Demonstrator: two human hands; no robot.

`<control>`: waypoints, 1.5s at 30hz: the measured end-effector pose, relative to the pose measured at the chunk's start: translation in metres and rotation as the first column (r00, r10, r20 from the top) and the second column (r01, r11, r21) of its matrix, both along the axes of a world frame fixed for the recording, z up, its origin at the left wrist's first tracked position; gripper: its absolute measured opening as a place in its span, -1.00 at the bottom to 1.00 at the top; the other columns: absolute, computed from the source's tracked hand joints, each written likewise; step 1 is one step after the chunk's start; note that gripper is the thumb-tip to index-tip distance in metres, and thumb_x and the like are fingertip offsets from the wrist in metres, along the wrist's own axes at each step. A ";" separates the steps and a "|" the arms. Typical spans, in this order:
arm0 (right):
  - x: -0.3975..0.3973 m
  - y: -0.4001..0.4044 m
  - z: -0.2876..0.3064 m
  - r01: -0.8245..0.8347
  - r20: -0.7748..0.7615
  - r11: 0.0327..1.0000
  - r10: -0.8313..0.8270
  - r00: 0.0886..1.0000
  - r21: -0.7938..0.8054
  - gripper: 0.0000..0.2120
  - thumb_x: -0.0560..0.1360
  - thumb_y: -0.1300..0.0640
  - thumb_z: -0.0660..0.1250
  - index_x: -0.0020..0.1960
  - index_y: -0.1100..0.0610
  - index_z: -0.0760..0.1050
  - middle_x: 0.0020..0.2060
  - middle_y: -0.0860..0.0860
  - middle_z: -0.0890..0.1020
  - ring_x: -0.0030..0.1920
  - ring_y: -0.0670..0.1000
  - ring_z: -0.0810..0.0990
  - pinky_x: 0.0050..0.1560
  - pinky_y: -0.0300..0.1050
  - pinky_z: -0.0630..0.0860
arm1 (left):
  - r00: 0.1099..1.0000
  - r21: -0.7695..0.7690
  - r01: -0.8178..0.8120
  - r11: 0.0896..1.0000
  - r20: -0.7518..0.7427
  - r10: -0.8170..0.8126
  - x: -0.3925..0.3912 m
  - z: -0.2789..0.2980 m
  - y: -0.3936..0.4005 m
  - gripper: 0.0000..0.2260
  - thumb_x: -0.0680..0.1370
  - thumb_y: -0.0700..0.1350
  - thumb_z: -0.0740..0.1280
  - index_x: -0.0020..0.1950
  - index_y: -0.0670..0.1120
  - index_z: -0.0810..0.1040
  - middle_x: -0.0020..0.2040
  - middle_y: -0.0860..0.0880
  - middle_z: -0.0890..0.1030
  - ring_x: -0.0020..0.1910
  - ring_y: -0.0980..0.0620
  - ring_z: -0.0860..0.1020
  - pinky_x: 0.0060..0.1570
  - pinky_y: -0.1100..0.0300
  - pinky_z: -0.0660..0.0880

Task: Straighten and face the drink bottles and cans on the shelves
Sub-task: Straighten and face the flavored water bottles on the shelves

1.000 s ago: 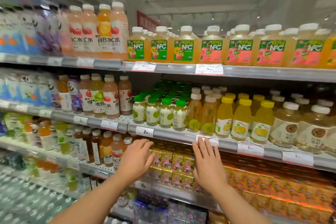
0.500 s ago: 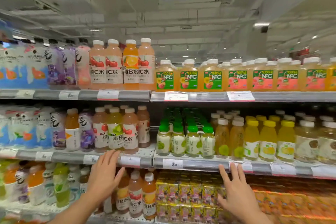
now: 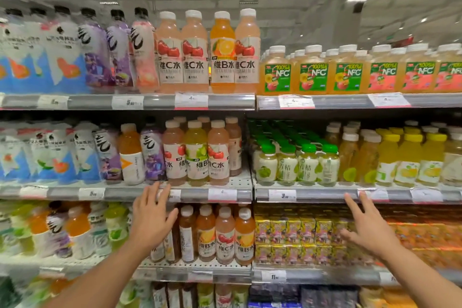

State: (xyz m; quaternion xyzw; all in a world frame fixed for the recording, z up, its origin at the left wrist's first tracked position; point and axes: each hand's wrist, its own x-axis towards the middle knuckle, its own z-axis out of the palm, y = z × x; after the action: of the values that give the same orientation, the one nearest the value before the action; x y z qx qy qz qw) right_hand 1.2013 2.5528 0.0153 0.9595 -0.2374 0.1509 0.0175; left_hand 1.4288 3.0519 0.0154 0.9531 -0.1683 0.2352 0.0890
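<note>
Both hands are raised toward the shelving with fingers straight and spread, holding nothing. The left hand [image 3: 150, 220] has its fingertips level with the middle shelf rail [image 3: 225, 194]. Just above them stand the vitamin water bottles [image 3: 197, 155], upright with labels forward. The right hand [image 3: 367, 230] is in front of the stacked juice cartons [image 3: 295, 232]. Up and to its left stand the green-capped bottles [image 3: 297, 165].

Pink vitamin bottles [image 3: 194, 57] with red cherry labels — one orange bottle [image 3: 222, 57]; green-capped bottles [image 3: 287, 165] beside yellow-capped ones [image 3: 410, 160].
</note>
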 end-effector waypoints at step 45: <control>0.128 0.261 -0.025 -0.531 0.010 0.843 0.534 0.845 -0.087 -0.44 0.52 0.12 0.38 0.48 -0.01 0.32 0.31 -0.04 0.50 0.25 0.04 0.53 0.11 -0.09 0.55 | 0.990 0.045 0.120 0.992 -0.081 -0.116 0.014 -0.013 0.023 -0.35 0.63 0.35 -0.01 0.67 0.15 -0.05 0.68 -0.04 -0.20 0.65 -0.16 -0.07 0.57 -0.16 0.05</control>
State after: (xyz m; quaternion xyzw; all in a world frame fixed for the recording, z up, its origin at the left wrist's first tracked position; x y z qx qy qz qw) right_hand 1.3291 2.8141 -0.0102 0.9834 0.0443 0.1754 0.0099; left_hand 1.4426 3.0746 0.0027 0.9518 -0.2268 0.1878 0.0855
